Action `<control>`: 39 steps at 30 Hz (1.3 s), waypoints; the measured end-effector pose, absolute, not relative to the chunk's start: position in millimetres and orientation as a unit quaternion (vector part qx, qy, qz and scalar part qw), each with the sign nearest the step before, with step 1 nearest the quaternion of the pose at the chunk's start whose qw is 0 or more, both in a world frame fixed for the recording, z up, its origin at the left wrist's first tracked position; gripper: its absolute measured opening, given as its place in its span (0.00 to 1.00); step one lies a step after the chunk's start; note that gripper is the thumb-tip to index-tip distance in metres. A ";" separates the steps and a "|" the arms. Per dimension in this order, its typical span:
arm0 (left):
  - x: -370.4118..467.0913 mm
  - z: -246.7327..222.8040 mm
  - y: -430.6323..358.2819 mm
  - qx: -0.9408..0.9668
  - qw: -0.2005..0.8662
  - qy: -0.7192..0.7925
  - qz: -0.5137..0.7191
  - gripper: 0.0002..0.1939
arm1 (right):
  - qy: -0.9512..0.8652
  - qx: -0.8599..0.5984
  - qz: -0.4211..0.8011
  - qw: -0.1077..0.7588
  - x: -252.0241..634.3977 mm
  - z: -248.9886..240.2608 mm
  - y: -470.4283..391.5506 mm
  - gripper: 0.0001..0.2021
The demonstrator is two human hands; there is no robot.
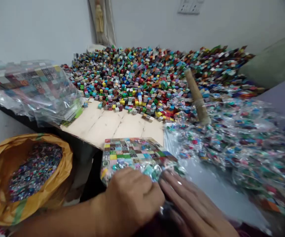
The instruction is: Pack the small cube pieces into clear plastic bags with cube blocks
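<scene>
Near the bottom centre, my left hand (pixel 135 194) is closed, its knuckles up, at the near edge of a board of small multicoloured squares (pixel 130 149). My right hand (pixel 194 204) lies beside it with fingers stretched out, over shiny clear plastic and dark cloth. Clear plastic with colourful bits (pixel 149 168) covers the near part of the board, just beyond both hands. Whatever my left fingers close on is hidden beneath the hand.
Small coloured cubes (pixel 132 72) heap against the wall. A wooden stick (pixel 196 95) lies near small clear bags (pixel 251 138) at right. Plastic-wrapped patterned blocks (pixel 34 85) sit at left above an orange sack (pixel 64 158) of shiny bits. Pale boards (pixel 105 123) show between.
</scene>
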State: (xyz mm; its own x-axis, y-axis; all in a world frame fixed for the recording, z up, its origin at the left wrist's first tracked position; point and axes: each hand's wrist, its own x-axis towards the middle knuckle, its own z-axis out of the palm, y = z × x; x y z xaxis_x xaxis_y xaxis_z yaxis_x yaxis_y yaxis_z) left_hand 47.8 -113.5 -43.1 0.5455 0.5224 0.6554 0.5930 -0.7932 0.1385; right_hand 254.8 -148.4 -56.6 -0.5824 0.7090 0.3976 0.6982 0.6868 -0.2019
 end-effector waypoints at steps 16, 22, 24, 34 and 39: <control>28.3 -141.7 -47.0 -0.886 0.079 -0.425 -0.165 0.11 | -0.883 -0.401 -0.014 0.245 226.3 -184.3 -41.2 0.25; 10.7 -125.0 -79.1 -0.885 0.055 -0.406 -0.222 0.17 | -0.875 -0.411 -0.008 0.254 224.1 -176.6 -48.2 0.28; -1.8 -123.6 -85.9 -0.867 0.058 -0.413 -0.271 0.20 | -0.877 -0.412 -0.004 0.246 223.4 -174.0 -49.4 0.29; -28.2 -144.7 -78.6 -0.803 0.033 -0.520 -0.290 0.30 | -0.884 -0.405 -0.036 0.232 211.4 -169.0 -49.3 0.27; -29.1 -146.5 -76.3 -0.803 0.035 -0.515 -0.297 0.29 | -0.871 -0.390 -0.058 0.291 196.4 -167.7 -41.3 0.29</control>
